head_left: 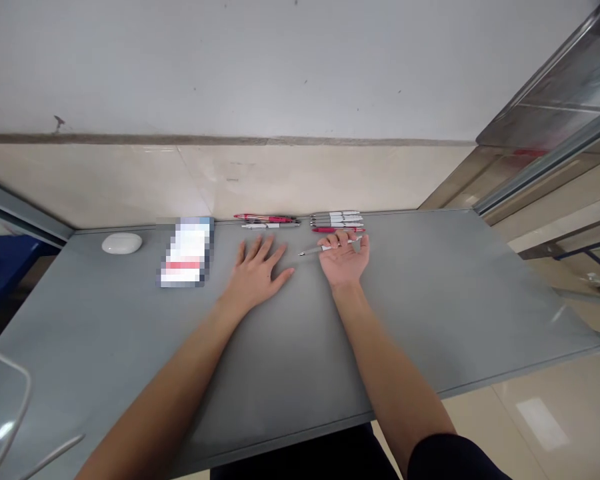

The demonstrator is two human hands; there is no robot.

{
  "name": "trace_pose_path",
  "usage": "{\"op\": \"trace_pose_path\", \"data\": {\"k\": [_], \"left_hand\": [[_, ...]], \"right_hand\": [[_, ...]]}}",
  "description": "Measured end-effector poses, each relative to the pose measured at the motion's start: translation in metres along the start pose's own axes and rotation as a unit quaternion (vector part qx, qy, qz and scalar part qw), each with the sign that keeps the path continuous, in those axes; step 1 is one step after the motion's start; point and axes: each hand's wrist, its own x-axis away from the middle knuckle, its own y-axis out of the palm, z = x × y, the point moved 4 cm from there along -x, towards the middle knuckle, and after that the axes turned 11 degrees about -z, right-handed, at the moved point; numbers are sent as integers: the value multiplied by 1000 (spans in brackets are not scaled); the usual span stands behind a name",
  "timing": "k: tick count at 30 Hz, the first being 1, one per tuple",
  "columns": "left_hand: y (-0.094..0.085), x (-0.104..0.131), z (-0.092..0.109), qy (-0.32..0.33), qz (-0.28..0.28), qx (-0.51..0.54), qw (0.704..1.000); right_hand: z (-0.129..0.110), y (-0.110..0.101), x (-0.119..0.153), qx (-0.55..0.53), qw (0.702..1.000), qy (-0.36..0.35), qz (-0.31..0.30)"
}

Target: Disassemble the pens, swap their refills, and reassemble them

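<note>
My left hand (257, 273) lies palm down on the grey table, fingers spread, with nothing in it. To its right my right hand (344, 257) rests palm up, its fingers curled over a white pen (310, 252) whose tip points left. Just beyond the right hand is a group of several white pens (336, 217), with a red pen (325, 230) on the near side. Beyond the left hand's fingers lie a red pen (265, 218) and a white pen (267, 226), close together near the table's back edge. The far end of the held pen is partly hidden by fingers.
A pixelated phone-like object (185, 253) lies left of my left hand, and a white rounded case (122, 243) sits farther left. The grey table (460, 300) meets a tiled wall (300, 177) at the back. A white cable (23, 393) loops at the lower left.
</note>
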Motion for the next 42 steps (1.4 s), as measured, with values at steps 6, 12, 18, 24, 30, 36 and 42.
{"op": "trace_pose_path", "data": {"k": [6, 12, 18, 24, 30, 36, 42], "left_hand": [[3, -1, -1, -11, -6, -3, 1000], [3, -1, -2, -8, -1, 9, 1000], [4, -1, -3, -13, -8, 5, 1000], [4, -2, -3, -16, -14, 5, 1000], [2, -2, -1, -25, -27, -40, 999], [2, -1, 0, -27, -22, -59, 998], [3, -1, 0, -23, -21, -53, 998]], "right_hand": [[-1, -4, -4, 1, 1000, -15, -14], [3, -5, -5, -89, 996, -10, -31], [1, -5, -6, -50, 998, -17, -26], [0, -5, -6, -81, 996, -24, -31], [2, -2, -6, -162, 986, 1, -38], [2, -1, -5, -167, 985, 2, -47], [2, -2, -5, -154, 987, 6, -36]]}}
